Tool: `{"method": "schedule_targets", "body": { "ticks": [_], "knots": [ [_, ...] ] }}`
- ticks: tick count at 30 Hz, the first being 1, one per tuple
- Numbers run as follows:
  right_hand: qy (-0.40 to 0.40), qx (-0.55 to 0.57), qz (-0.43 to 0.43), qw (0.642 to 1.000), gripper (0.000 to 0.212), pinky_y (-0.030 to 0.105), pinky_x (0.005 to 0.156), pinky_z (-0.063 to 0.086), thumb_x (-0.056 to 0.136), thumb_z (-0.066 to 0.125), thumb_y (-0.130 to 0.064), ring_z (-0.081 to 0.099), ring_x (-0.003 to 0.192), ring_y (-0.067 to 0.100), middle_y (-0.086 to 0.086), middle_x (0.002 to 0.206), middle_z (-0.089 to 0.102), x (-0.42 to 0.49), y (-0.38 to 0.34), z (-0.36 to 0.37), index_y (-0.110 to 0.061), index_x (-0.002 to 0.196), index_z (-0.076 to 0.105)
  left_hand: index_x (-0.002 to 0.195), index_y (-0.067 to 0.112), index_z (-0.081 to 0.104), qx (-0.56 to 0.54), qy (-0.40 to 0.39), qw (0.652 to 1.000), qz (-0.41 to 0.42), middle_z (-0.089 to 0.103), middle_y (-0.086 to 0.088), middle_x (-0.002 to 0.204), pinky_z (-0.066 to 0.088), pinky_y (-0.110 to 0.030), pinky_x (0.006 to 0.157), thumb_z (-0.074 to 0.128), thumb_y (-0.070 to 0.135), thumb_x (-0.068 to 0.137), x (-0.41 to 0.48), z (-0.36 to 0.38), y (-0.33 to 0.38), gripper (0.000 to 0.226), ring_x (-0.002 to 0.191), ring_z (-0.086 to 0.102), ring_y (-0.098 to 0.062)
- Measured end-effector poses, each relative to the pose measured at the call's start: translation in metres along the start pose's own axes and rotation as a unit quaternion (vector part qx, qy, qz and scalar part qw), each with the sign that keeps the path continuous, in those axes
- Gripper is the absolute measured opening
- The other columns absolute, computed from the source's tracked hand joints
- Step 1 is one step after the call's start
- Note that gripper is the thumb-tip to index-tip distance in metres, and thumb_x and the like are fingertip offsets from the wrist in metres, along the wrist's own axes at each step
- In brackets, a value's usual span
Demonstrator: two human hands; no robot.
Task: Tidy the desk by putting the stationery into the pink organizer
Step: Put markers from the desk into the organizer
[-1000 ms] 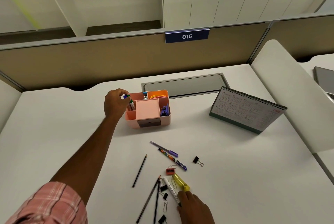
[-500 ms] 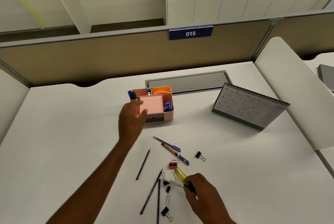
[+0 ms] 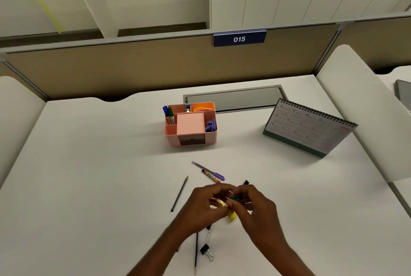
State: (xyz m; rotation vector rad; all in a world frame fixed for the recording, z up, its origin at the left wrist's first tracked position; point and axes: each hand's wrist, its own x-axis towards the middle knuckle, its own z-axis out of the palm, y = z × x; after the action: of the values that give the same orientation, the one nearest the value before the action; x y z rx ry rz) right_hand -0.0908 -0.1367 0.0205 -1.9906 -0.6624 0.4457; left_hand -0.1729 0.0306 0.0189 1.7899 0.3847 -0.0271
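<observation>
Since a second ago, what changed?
Left hand let go of the markers in the pink organizer and came back to meet the right hand, which lifted a green-capped marker and yellow highlighter. Organizer, calendar and lone pencil unmoved.

- The organizer (image 3: 190, 124) was set mid-table (image 3: 89, 164), the calendar (image 3: 309, 129) to its right.
- Pens (image 3: 209, 170) and a pencil (image 3: 179, 193) were laid before it.

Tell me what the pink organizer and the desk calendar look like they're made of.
The pink organizer looks like moulded plastic with a matte finish: thin even walls, rounded corners, uniform colour. The desk calendar looks like printed paper or card, with a dark wire spiral along its top edge and a stiffer dark green base, probably cardboard.
</observation>
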Motion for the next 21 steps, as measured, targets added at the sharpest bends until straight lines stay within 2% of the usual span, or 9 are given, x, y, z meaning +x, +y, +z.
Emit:
{"method": "schedule_targets", "body": {
  "ticks": [6, 13, 17, 21],
  "knots": [
    [0.012, 0.015, -0.014, 1.0, 0.021, 0.016, 0.076, 0.056, 0.092, 0.075, -0.02, 0.07, 0.096, 0.004, -0.024, 0.1, 0.069, 0.001, -0.01, 0.004, -0.033, 0.106, 0.067, 0.121, 0.035, 0.074, 0.006, 0.07, 0.997, 0.008, 0.077, 0.015, 0.106, 0.063, -0.034, 0.086, 0.079, 0.02, 0.089, -0.01, 0.004, 0.002, 0.036, 0.101, 0.073, -0.01],
    [0.015, 0.03, -0.022, 0.999, 0.013, 0.013, 0.072, 0.054, 0.094, 0.073, -0.023, 0.07, 0.095, 0.006, -0.02, 0.098, 0.071, -0.003, -0.013, 0.006, -0.03, 0.104, 0.069, 0.116, 0.03, 0.076, -0.072, 0.148, 0.986, -0.014, 0.079, 0.005, 0.103, 0.063, -0.044, 0.087, 0.079, 0.016, 0.09, -0.014, -0.006, -0.002, 0.03, 0.099, 0.076, -0.017],
    [-0.002, 0.029, -0.007, 1.0, 0.017, 0.012, 0.074, 0.053, 0.094, 0.072, -0.016, 0.069, 0.096, 0.005, -0.024, 0.1, 0.071, -0.009, -0.009, 0.007, -0.031, 0.101, 0.071, 0.11, 0.02, 0.078, -0.126, 0.238, 0.963, -0.023, 0.079, -0.001, 0.101, 0.063, -0.048, 0.086, 0.076, 0.011, 0.091, -0.007, -0.037, 0.008, 0.021, 0.092, 0.078, -0.021],
    [-0.013, 0.023, 0.01, 1.0, 0.021, 0.015, 0.075, 0.054, 0.093, 0.073, -0.013, 0.07, 0.096, 0.007, -0.021, 0.098, 0.072, -0.016, 0.002, 0.005, -0.034, 0.1, 0.071, 0.11, 0.015, 0.078, -0.1, 0.358, 0.928, 0.013, 0.08, 0.001, 0.101, 0.064, -0.042, 0.086, 0.081, 0.014, 0.087, 0.012, -0.092, 0.025, 0.023, 0.09, 0.078, -0.019]
  ]
}}
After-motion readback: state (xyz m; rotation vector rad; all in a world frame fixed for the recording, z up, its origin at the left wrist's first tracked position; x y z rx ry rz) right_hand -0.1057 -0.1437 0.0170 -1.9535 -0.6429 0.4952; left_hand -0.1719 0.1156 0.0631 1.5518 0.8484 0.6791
